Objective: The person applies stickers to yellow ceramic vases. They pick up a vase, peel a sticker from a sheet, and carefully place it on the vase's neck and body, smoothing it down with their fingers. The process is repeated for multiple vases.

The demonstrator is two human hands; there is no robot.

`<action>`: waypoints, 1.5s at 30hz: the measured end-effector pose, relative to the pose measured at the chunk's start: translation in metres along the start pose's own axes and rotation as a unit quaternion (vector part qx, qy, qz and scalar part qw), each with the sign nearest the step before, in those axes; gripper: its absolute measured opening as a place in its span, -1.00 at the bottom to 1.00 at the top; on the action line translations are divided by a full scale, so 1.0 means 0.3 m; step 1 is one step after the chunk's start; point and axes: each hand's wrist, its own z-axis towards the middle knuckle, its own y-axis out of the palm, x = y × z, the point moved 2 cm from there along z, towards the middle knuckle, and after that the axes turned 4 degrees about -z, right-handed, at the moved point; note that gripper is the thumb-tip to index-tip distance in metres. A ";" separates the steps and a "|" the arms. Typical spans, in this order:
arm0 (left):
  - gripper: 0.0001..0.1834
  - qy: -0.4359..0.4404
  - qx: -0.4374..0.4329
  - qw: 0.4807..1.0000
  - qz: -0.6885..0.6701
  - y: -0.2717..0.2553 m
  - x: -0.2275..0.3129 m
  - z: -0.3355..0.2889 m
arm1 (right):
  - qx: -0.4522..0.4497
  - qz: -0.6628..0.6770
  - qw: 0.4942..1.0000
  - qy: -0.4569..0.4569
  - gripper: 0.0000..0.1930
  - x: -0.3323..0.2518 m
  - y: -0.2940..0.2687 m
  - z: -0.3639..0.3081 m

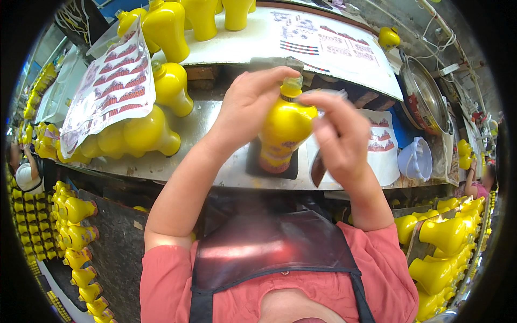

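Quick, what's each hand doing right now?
Left hand: closed, holding the yellow vase near its top.
Right hand: fingers curled beside the vase; blurred, so its grip cannot be told.

A workshop — yellow vessels (289,126) by the dozen (much alike), printed sheets (121,78), a worker's apron (274,245).

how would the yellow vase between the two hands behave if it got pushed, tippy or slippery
The yellow vase would probably tip fairly easily, since its wide shoulders narrow toward the lower body. Its glossy surface, with bright highlights, suggests it could be slippery. Its smooth, even curves make it look rigid, so it likely wouldn't bend.
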 end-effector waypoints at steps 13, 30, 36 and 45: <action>-0.81 -0.088 0.066 0.990 -0.091 0.036 0.058 0.042 | 0.010 0.027 0.999 0.019 -0.64 0.072 0.016 -0.047; -0.74 -0.023 0.091 0.995 -0.033 0.021 0.114 -0.044 | 0.029 0.066 0.992 0.102 -0.68 0.031 0.028 -0.076; -0.76 -0.034 0.097 0.995 0.018 0.024 0.134 -0.058 | 0.062 -0.057 0.994 -0.066 -0.66 -0.003 0.058 -0.100; -0.81 -0.021 0.099 0.995 -0.021 0.032 0.143 -0.087 | 0.053 -0.035 0.996 -0.060 -0.67 -0.009 0.051 -0.095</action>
